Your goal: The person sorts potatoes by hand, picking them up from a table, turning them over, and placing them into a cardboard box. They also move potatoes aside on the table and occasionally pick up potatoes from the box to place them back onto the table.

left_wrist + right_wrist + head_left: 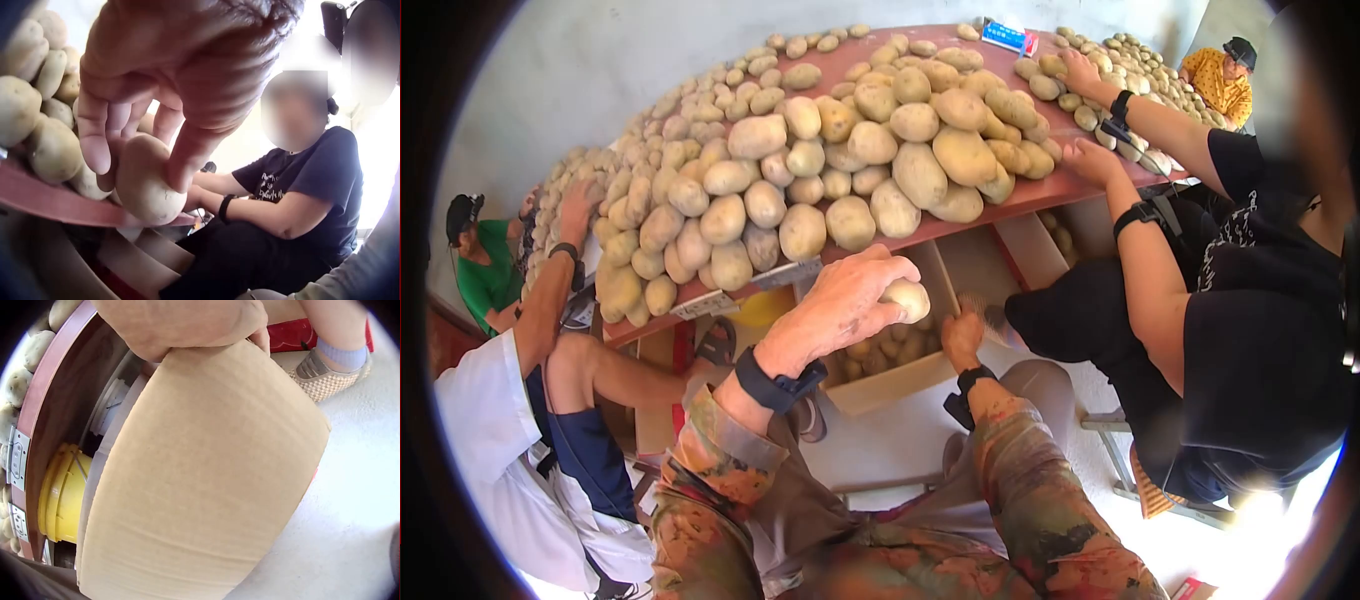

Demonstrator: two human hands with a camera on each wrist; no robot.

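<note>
My left hand point(840, 308) pinches a pale potato point(908, 299) between thumb and fingers, above a cardboard box point(890, 390). In the left wrist view the same potato point(152, 184) hangs below the curled fingers, in front of the table's edge. More potatoes lie inside the box. My right hand point(963, 338) grips the box's top edge at its right corner. The right wrist view shows this hand point(187, 325) over the rim, with the plain side of the box point(206, 469) below it. A big heap of potatoes point(915, 120) covers the red table point(855, 45).
To the right, a person in black point(1250, 330) reaches over the table with both arms. A person in a white shirt point(500, 410) sits at the left. Under the table stands a yellow bucket point(67, 494). A blue packet point(1005, 36) lies on the far side of the table.
</note>
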